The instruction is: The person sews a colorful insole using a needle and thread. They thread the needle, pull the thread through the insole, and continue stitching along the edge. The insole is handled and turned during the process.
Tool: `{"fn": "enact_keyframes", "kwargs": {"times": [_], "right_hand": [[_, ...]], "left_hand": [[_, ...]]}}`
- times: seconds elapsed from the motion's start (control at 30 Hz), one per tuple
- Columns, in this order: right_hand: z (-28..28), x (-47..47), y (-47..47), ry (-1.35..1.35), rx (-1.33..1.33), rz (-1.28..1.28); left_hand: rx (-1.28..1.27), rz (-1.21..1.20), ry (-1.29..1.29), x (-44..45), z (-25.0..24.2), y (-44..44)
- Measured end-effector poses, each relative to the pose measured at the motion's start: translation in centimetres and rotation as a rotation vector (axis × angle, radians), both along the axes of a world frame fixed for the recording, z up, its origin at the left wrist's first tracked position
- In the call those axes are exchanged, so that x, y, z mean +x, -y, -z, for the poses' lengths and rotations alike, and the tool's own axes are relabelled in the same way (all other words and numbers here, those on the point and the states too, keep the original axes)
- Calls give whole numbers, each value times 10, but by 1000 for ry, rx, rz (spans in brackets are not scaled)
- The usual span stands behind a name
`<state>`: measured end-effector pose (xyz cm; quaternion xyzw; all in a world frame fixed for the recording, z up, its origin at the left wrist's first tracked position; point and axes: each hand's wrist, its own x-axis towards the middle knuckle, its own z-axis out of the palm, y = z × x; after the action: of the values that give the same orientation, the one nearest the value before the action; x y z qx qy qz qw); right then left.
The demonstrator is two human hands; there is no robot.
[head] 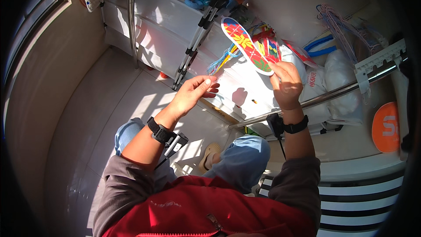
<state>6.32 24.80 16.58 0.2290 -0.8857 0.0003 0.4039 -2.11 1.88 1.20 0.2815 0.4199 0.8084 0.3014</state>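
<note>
My right hand (pixel 287 82) pinches the lower end of a white-edged cross-stitch insole (pixel 242 41) between thumb and fingers. The insole is red with a yellow star-like flower, a green leaf motif and a blue tip, and it slants up to the left. My left hand (pixel 198 91) hovers to the lower left, apart from the insole, its fingers curled and the thumb close to the index finger. No thread or needle can be made out there. Behind the insole, a bundle of coloured threads (pixel 224 60) and another patterned red piece (pixel 271 47) lie on a white surface.
Folded black-and-silver poles (pixel 197 36) lean against a white drawer unit (pixel 158 18). A metal rail (pixel 329 96) runs at the right beside white plastic bags (pixel 340 69). Clothes hangers (pixel 342 28) lie at the upper right. A striped black-and-white seat (pixel 358 204) stands lower right.
</note>
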Motion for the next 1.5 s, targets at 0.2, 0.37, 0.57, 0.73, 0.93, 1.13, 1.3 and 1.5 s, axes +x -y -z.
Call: {"fn": "enact_keyframes", "kwargs": {"times": [0.2, 0.37, 0.57, 0.73, 0.93, 1.13, 1.3, 1.5], "right_hand": [[84, -10, 70, 235, -167, -330], [109, -17, 72, 350, -751, -301], [132, -43, 74, 663, -1693, -596], [125, -41, 64, 862, -1779, -645], [122, -33, 74, 1004, -1774, -504], [132, -28, 76, 992, -1732, -520], [133, -28, 78, 879, -1486, -395], [135, -24, 76, 1026, -1807, -478]], "left_hand": [[157, -108, 392, -7, -8, 10], [110, -449, 164, -12, -13, 21], [-217, -545, -252, -18, -8, 27], [-328, -443, -164, -15, -1, 22], [-262, -324, -205, -6, -7, 15], [-272, -289, -227, -1, -1, 10], [-245, -318, -68, 1, 0, 7], [-164, -355, -85, 0, 7, 7]]}}
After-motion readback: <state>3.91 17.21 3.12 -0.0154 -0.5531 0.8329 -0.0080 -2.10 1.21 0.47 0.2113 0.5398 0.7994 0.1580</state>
